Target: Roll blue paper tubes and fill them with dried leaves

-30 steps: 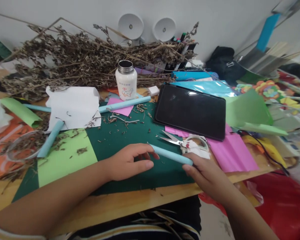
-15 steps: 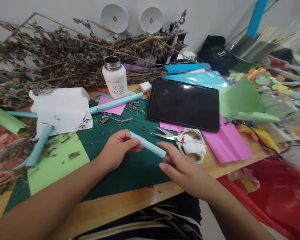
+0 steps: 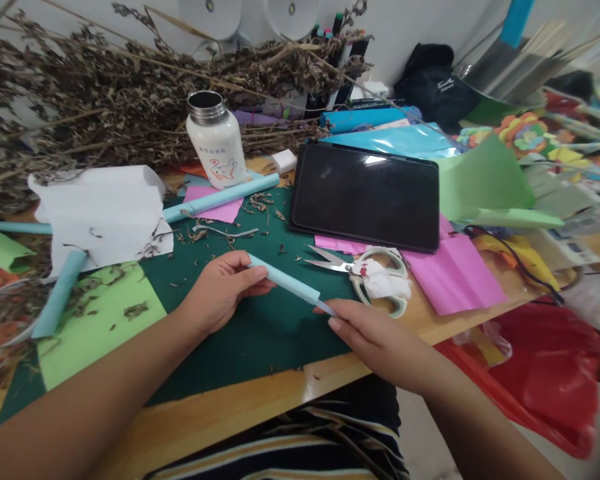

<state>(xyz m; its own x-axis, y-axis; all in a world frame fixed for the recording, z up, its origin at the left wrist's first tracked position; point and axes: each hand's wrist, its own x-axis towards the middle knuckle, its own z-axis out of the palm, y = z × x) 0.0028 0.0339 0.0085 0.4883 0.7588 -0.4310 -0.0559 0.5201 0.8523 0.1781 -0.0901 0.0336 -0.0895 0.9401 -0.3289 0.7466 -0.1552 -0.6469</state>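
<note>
A light blue rolled paper tube (image 3: 287, 285) is held just above the dark green cutting mat (image 3: 260, 333), one hand at each end. My left hand (image 3: 225, 288) pinches its left end between thumb and fingers. My right hand (image 3: 375, 337) closes on its right end near the mat's right edge. Scissors (image 3: 365, 275) with white wrapped handles lie just beyond my right hand, blades pointing left.
A black tablet (image 3: 367, 197) lies on pink paper (image 3: 455, 280) behind the scissors. A white bottle (image 3: 215, 143), a longer blue tube (image 3: 220, 198), white paper (image 3: 103, 210) and a heap of dried branches (image 3: 120, 93) sit at the back. Light green paper (image 3: 97, 320) lies left; a red bag (image 3: 540, 373) hangs right.
Both hands have kept hold of the blue tube and lifted it slightly toward the left on the mat. The head camera has tilted down and left.
</note>
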